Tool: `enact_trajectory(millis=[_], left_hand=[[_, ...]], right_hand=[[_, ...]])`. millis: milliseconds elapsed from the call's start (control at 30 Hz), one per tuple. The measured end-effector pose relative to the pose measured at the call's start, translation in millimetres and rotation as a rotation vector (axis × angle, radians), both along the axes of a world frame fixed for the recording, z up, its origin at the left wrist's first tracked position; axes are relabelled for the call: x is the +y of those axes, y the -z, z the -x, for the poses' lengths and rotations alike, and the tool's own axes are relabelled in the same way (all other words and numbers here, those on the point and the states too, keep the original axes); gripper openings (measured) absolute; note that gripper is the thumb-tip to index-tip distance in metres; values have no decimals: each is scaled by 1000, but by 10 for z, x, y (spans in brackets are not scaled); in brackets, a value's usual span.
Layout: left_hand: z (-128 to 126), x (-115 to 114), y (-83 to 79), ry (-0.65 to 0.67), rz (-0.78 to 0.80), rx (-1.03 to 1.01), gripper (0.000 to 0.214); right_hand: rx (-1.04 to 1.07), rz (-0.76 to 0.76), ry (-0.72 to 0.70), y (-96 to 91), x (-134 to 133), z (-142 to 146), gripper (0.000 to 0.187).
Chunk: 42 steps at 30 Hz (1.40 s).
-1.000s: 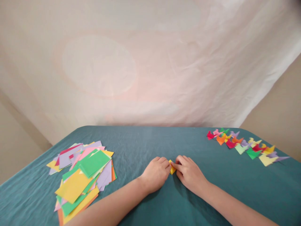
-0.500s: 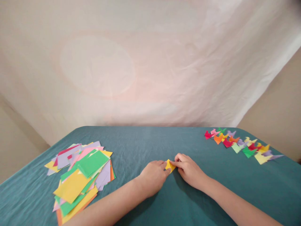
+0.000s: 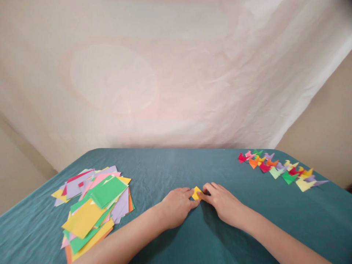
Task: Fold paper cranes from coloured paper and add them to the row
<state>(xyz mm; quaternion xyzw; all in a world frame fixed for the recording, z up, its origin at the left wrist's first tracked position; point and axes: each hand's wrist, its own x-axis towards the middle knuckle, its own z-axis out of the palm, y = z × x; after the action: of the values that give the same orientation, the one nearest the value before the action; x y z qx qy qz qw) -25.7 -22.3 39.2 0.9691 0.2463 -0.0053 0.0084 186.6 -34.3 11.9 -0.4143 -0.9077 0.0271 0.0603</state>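
A small folded piece of yellow paper (image 3: 197,193) lies on the teal tablecloth (image 3: 165,168) near the front middle. My left hand (image 3: 176,206) rests on the cloth with its fingertips pressed on the paper's left side. From the right, my right hand (image 3: 223,206) pinches and presses the same piece. Both hands have their fingers drawn together on it. Most of the paper is hidden under the fingertips.
A loose heap of coloured paper squares (image 3: 95,203) lies at the left of the table. A row of several small folded paper figures (image 3: 280,169) in mixed colours runs along the far right. A pale cloth backdrop (image 3: 176,73) hangs behind the table.
Both hands and the yellow paper have shifted slightly left and toward me; the fingers have changed their press on the fold. The view has tilted a little.
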Motion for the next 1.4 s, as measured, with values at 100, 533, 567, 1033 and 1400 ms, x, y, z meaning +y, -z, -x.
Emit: enact_trajectory(millis=[100, 533, 567, 1033, 1400], left_hand=[[11, 3, -7, -6, 17, 3, 32], [54, 22, 5, -5, 99, -3, 39], [52, 19, -1, -6, 107, -3, 39], [57, 0, -13, -7, 101, 13, 39], [23, -51, -70, 15, -8, 30, 36]], right_hand=[[4, 37, -18, -8, -15, -39, 57], [-22, 37, 35, -61, -57, -15, 52], [-27, 26, 57, -62, -60, -3, 47], [-70, -36, 90, 3, -42, 49, 34], [-60, -52, 91, -18, -51, 57, 37]])
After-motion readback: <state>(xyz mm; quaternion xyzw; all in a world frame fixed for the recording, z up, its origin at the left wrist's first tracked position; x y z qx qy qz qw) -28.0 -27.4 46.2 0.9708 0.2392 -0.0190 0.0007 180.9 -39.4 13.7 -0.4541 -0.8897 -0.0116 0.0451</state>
